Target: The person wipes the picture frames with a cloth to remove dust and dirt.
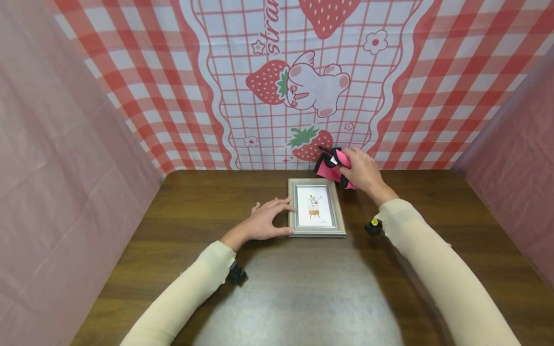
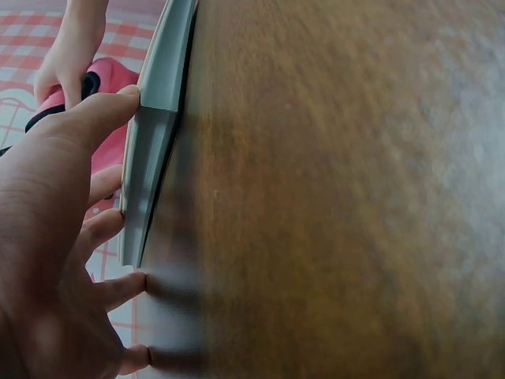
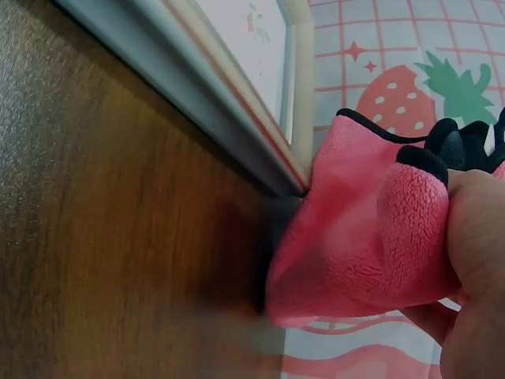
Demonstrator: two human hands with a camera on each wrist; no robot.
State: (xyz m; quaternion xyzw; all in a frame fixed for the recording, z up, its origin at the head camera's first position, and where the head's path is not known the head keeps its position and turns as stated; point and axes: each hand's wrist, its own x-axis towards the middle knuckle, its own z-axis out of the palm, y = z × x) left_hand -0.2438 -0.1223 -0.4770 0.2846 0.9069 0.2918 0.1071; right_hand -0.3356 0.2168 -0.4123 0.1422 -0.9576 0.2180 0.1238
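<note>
A picture frame (image 1: 317, 233) with a pale wood and silver border lies face up on the table, showing a small potted plant drawing. My left hand (image 1: 268, 219) is spread at its left side. In the left wrist view, the thumb (image 2: 110, 118) touches the frame's corner, and two fingertips rest at its edge while the others are on the table. My right hand (image 1: 362, 169) grips a bunched pink cloth (image 3: 355, 245) with black trim, just past the frame's far right corner. Part of the cloth hangs down beside that corner in the right wrist view.
The brown wooden table (image 1: 320, 288) reaches back to a red-and-white checked strawberry curtain (image 1: 268, 115). Pink drapes (image 1: 52, 192) hang at both sides. Each sleeve cuff carries a small black wrist camera (image 1: 237, 274).
</note>
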